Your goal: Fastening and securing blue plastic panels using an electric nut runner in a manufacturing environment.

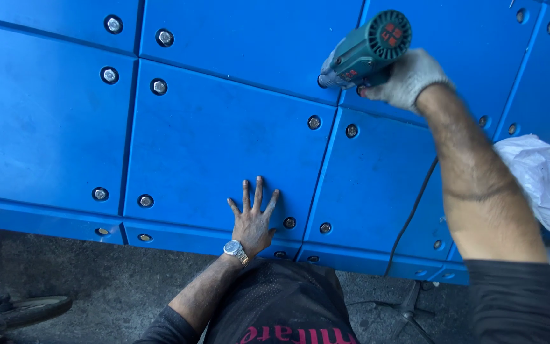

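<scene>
Heat gun [365, 50], teal with a round vented back, sits gripped in the gloved right hand [405, 78], its nozzle aimed at the seam between 2 blue panels [224, 140] studded with recessed bolts [314, 122]. Left hand [253, 220], bare and wearing a wristwatch [235, 250], lies open with fingers spread flat on the lower panel. A black cord [412, 213] hangs down; a white plastic bag [545, 181] lies right.

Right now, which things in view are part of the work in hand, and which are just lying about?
In use:
- heat gun, held in the gloved right hand, nozzle at a panel seam
- blue panels, left hand flat on one
- power cord

Lying about:
- white plastic sheet
- dark object on the floor, unclear
</scene>
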